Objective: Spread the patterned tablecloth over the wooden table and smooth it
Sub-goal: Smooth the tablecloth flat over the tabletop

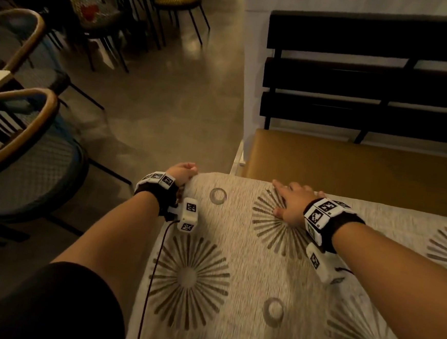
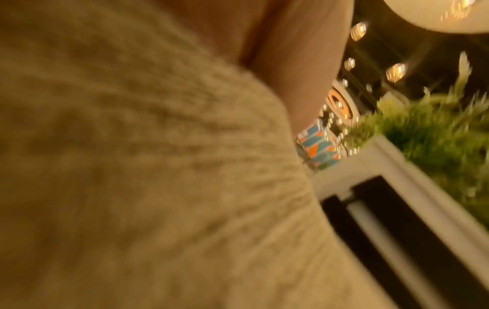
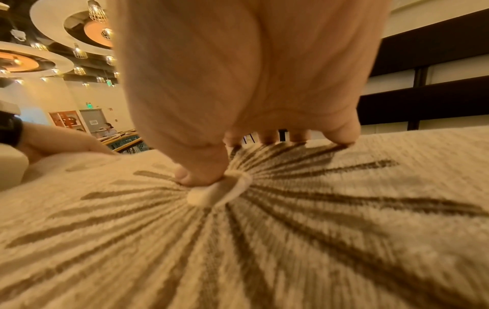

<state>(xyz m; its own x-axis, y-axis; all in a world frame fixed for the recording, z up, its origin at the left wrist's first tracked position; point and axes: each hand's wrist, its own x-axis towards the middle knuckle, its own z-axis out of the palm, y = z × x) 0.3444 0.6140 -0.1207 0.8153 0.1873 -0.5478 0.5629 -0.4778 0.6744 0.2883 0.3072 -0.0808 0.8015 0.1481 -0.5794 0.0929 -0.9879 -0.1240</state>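
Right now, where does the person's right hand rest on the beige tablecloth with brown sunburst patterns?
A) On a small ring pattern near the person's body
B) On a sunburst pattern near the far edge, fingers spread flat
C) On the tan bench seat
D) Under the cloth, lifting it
B: the right hand lies flat on a sunburst of the beige patterned tablecloth near its far edge, fingers spread.

Each bare arm wears a black wrist band (image 1: 347,219) with white boxes (image 1: 188,214) covered in black-and-white square codes, and a thin dark cable (image 1: 155,271) hangs down.
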